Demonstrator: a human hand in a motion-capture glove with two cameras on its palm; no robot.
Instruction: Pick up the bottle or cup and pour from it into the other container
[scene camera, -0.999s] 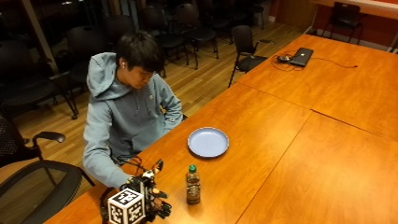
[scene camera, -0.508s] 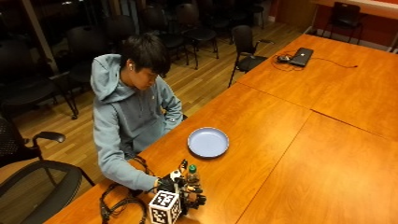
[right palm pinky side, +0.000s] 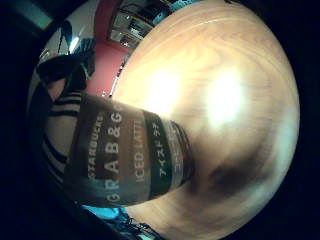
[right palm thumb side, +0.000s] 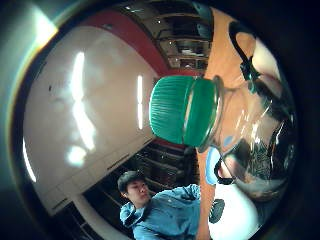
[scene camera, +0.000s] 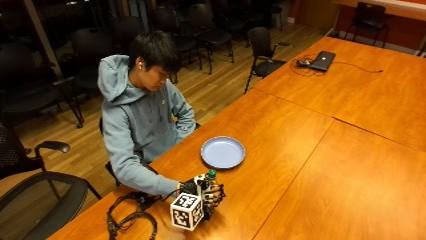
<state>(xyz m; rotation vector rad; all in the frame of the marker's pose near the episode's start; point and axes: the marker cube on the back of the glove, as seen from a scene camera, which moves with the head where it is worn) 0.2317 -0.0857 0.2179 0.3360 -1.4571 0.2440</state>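
Outside view: bottle (scene camera: 210, 186) upright on surface (scene camera: 313, 165), near blue plate (scene camera: 223, 152).
Hands: my right hand (scene camera: 208, 196) wraps the bottle.
Risk: green cap (right palm thumb side: 183, 111) still on; tipping pours nothing.

bottle (scene camera: 210, 186) on table (scene camera: 299, 165) | plate (scene camera: 223, 152) just behind bottle

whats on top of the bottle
A green screw cap closes the bottle, which stands on the table in the gloved hand. Its contents are hidden by the label and hand.
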